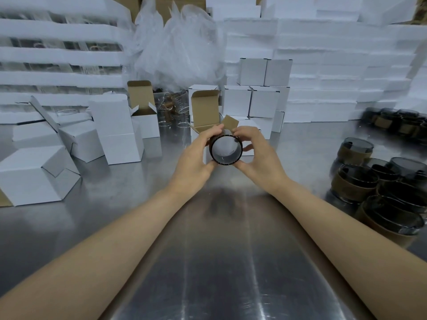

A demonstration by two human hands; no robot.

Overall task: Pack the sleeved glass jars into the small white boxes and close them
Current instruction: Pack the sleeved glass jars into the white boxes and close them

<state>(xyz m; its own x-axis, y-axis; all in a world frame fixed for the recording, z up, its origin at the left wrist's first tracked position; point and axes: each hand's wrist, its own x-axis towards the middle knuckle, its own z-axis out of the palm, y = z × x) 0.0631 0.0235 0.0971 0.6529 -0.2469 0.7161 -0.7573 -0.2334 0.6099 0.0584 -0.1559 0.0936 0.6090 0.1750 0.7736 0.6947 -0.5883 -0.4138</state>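
Gripping one glass jar [226, 150] from both sides: left hand [196, 155] and right hand [258, 155], each grip half closed, fingers curled round it. Held on its side above the table [219, 250], open end facing back, just in front of an open white box [205, 109]. More sleeved jars [355, 181] off to the right.

Shiny metal worktop [219, 273] across the lower frame. White foam slabs [335, 72] stacked along the back, upper right. Heap of clear plastic bags [178, 42] at upper centre, before brown cartons [129, 5].
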